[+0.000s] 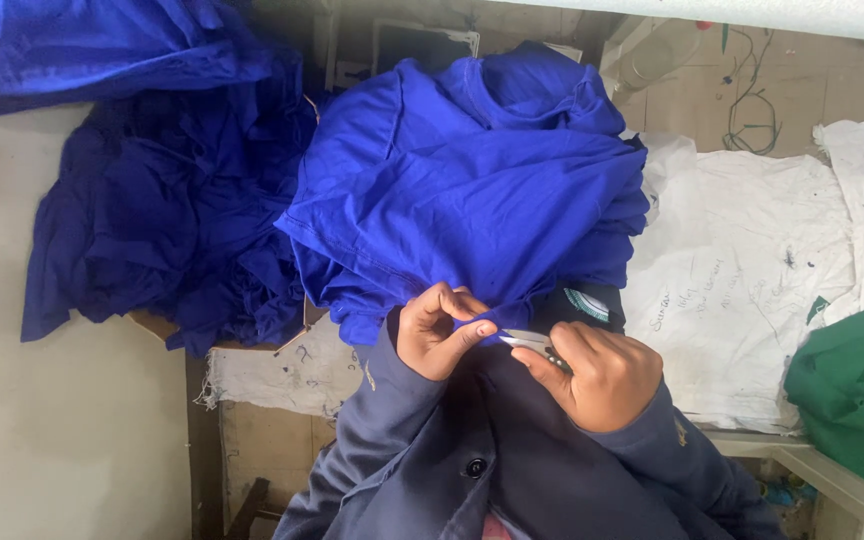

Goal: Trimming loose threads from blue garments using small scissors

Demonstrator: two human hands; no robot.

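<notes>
L hand pinching hem of blue garment | R hand gripping small metal snips w/ tips touching hem | at worktop front edge

A work table covered by a white, ink-marked cloth sheet with frayed edges carries heaps of fabric. A stack of royal-blue cotton garments sits at the middle of the covered surface, its lower edge hanging toward the near side. A crumpled green cloth lies at the table's right corner, over the pale metal frame edge. To the left, a darker blue pile of fabric rests on a brown board.
</notes>
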